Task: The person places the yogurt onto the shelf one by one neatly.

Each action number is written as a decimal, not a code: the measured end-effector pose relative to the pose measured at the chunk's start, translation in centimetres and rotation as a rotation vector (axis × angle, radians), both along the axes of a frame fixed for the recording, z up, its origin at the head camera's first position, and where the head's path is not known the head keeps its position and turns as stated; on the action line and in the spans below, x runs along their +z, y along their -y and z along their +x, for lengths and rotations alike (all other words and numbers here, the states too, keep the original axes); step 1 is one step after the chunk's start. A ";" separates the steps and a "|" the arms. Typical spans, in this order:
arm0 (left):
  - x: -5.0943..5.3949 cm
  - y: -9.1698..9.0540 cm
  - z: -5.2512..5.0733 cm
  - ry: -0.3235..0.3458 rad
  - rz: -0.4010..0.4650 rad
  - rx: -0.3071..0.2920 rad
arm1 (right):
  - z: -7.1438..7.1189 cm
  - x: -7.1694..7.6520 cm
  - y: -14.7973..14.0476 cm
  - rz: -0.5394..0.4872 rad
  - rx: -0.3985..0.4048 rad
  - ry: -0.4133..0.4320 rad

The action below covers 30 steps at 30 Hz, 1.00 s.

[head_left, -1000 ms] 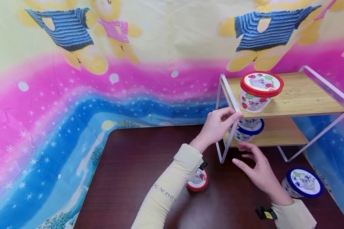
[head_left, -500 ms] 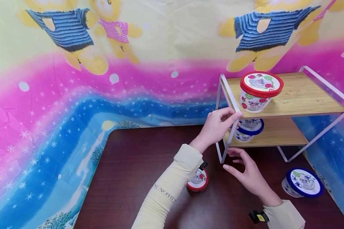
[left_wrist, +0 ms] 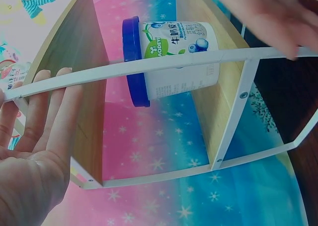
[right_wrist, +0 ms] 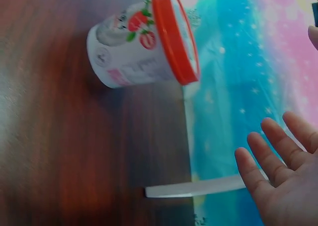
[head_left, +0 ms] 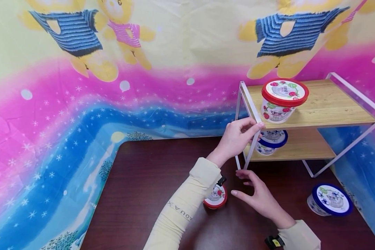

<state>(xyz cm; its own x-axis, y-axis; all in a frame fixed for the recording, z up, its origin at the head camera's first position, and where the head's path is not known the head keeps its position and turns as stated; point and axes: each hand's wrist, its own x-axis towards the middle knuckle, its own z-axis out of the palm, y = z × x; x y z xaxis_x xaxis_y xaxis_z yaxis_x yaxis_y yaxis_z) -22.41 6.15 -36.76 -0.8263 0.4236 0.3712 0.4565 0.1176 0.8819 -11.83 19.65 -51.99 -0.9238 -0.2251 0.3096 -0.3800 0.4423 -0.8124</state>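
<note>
My left hand (head_left: 234, 139) holds the white metal frame at the left front corner of a two-tier wooden shelf (head_left: 337, 100). In the left wrist view its fingers (left_wrist: 62, 114) lie against the white bar. My right hand (head_left: 259, 199) is over the table, fingers spread and holding nothing. It is just right of a red-lidded tub with strawberries (head_left: 217, 197), partly hidden behind my left sleeve. The right wrist view shows this tub (right_wrist: 134, 42) upright on the table, apart from the fingers. A blue-lidded blueberry tub (left_wrist: 179, 59) stands on the lower shelf.
Another red-lidded tub (head_left: 282, 100) stands on the top shelf at its left end. A second blue-lidded tub (head_left: 331, 199) is on the dark wooden table (head_left: 143, 180) at the right. A printed cloth (head_left: 175, 80) hangs behind the table.
My right hand has moved left and towards me, from below the lower shelf to near the red-lidded tub on the table. The left hand stays on the frame.
</note>
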 end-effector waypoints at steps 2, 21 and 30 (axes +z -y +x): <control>0.0 0.0 0.0 0.003 0.004 -0.006 | 0.0 -0.5 0.4 0.002 0.006 0.005; -0.1 0.0 0.0 0.010 0.011 -0.011 | 0.4 -3.6 3.2 0.054 0.047 0.118; -0.1 -0.1 -0.1 0.013 0.019 -0.013 | 0.7 -4.4 4.5 0.140 0.020 0.156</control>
<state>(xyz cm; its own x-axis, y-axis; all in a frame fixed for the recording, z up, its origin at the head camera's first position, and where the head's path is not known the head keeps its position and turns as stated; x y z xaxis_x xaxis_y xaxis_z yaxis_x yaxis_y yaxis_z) -22.52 6.21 -36.89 -0.8258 0.4270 0.3684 0.4463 0.0954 0.8898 -11.17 15.15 -56.38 -0.9530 -0.2749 0.1275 -0.2644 0.5483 -0.7934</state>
